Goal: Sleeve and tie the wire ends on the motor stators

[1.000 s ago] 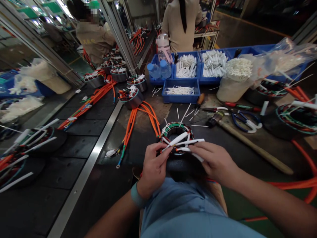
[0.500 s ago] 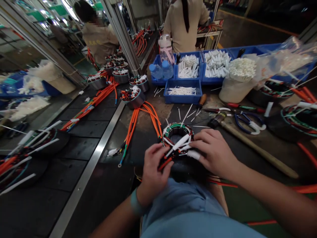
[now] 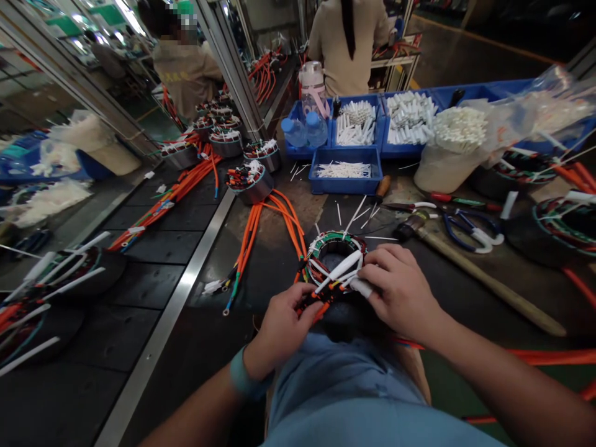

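Observation:
A motor stator (image 3: 333, 238) with a green, laced winding ring stands on the bench in front of me. White sleeves (image 3: 343, 266) lie slanting across its near side, over a bundle of orange and black cables (image 3: 320, 302). My left hand (image 3: 288, 320) pinches that cable bundle between thumb and fingers. My right hand (image 3: 399, 288) is closed at the stator's near right edge, its fingertips on the thin white-sleeved wires. White wrapping covers its thumb tip. The exact grip under the right fingers is partly hidden.
Blue bins (image 3: 345, 171) of white tubes line the back. A mallet (image 3: 488, 276), blue-handled pliers (image 3: 472, 230) and a screwdriver (image 3: 380, 189) lie to the right. More stators with orange cables (image 3: 251, 183) stand at left. Two people sit beyond.
My left hand has shifted slightly down and left, its fingers now pinching the cable bundle more closely. The white sleeves have turned a little. My right hand stays near the same wires.

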`<move>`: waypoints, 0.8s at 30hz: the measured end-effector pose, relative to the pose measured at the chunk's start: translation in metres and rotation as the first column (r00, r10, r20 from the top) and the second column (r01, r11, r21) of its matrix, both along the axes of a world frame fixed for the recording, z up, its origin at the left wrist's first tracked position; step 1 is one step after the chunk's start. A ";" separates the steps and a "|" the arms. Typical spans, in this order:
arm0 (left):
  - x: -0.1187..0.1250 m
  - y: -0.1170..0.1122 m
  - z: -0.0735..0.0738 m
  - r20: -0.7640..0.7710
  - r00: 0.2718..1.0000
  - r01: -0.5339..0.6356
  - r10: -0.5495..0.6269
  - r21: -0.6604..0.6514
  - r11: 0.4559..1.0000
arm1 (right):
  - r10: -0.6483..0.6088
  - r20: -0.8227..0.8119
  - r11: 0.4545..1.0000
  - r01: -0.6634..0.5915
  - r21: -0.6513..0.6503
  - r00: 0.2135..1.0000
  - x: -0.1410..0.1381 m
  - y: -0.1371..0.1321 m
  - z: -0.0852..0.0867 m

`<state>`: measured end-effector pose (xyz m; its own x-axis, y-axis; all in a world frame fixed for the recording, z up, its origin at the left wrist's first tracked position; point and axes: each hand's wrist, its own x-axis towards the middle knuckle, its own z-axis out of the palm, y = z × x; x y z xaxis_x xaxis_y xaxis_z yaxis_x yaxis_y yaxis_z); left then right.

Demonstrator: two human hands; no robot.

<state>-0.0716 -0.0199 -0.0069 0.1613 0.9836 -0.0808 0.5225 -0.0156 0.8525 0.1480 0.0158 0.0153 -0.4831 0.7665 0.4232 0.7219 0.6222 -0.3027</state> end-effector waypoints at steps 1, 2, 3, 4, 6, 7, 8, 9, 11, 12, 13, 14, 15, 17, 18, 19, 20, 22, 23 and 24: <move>0.001 -0.001 -0.003 0.038 0.999 0.006 -0.004 -0.051 0.999 | -0.011 -0.009 1.000 0.010 -0.014 1.000 -0.001 -0.001 0.000; 0.001 -0.003 -0.005 0.082 0.997 0.020 -0.012 -0.102 0.995 | -0.022 -0.024 0.999 0.021 -0.025 0.999 -0.002 -0.002 0.001; 0.001 -0.004 -0.008 0.124 0.992 0.035 -0.018 -0.136 0.990 | -0.033 -0.039 0.999 0.032 -0.030 0.999 -0.003 -0.003 0.000; 0.001 -0.006 -0.009 0.164 0.986 0.035 -0.012 -0.139 0.990 | -0.044 -0.053 0.999 0.042 -0.030 0.998 -0.004 -0.004 0.000; 0.000 -0.008 -0.011 0.213 0.977 -0.019 0.030 -0.053 0.998 | -0.052 -0.062 0.998 0.051 -0.021 0.997 -0.004 -0.004 -0.002; -0.002 -0.008 -0.010 0.210 0.976 -0.056 0.052 0.014 0.998 | -0.049 -0.063 0.999 0.048 -0.015 0.997 -0.004 -0.004 -0.003; -0.003 -0.007 -0.009 0.195 0.978 -0.088 0.071 0.082 0.993 | -0.042 -0.065 0.999 0.041 -0.009 0.997 -0.004 -0.004 -0.004; -0.004 -0.006 -0.007 0.170 0.982 -0.108 0.083 0.141 0.984 | -0.035 -0.072 0.999 0.035 -0.002 0.997 -0.003 -0.003 -0.005; -0.006 0.001 0.000 0.085 0.994 -0.081 0.062 0.247 0.966 | -0.026 -0.085 1.000 0.027 0.012 0.996 -0.003 -0.002 -0.006; -0.006 0.006 0.005 0.027 0.999 -0.038 0.032 0.298 0.954 | -0.027 -0.088 0.999 0.028 0.017 0.996 -0.003 -0.001 -0.007; -0.006 0.010 0.010 -0.036 0.999 0.020 -0.008 0.345 0.938 | -0.033 -0.086 0.999 0.035 0.021 0.996 -0.003 -0.001 -0.007; -0.006 0.015 0.015 -0.107 0.993 0.094 -0.058 0.376 0.922 | -0.042 -0.078 0.999 0.044 0.025 0.996 -0.003 -0.001 -0.007; -0.005 0.019 0.020 -0.185 0.977 0.173 -0.108 0.386 0.906 | -0.052 -0.065 0.998 0.054 0.030 0.997 -0.004 -0.001 -0.007; -0.003 0.023 0.029 -0.333 0.926 0.300 -0.179 0.360 0.883 | -0.069 -0.039 0.996 0.071 0.047 0.997 -0.006 -0.003 -0.007; -0.003 0.024 0.032 -0.394 0.897 0.342 -0.201 0.331 0.879 | -0.076 -0.032 0.995 0.077 0.059 0.997 -0.006 -0.004 -0.008; -0.003 0.024 0.035 -0.439 0.871 0.372 -0.220 0.298 0.879 | -0.083 -0.030 0.994 0.085 0.075 0.996 -0.007 -0.005 -0.008; -0.003 0.024 0.036 -0.464 0.853 0.391 -0.240 0.263 0.882 | -0.091 -0.028 0.992 0.093 0.091 0.995 -0.007 -0.006 -0.009; -0.004 0.024 0.037 -0.446 0.848 0.409 -0.287 0.204 0.889 | -0.099 -0.005 0.987 0.099 0.130 0.995 -0.008 -0.009 -0.009; -0.005 0.025 0.037 -0.412 0.856 0.412 -0.311 0.181 0.893 | -0.102 0.019 0.983 0.098 0.153 0.995 -0.008 -0.011 -0.009; -0.006 0.026 0.037 -0.370 0.866 0.417 -0.337 0.161 0.895 | -0.105 0.049 0.980 0.095 0.176 0.993 -0.008 -0.012 -0.009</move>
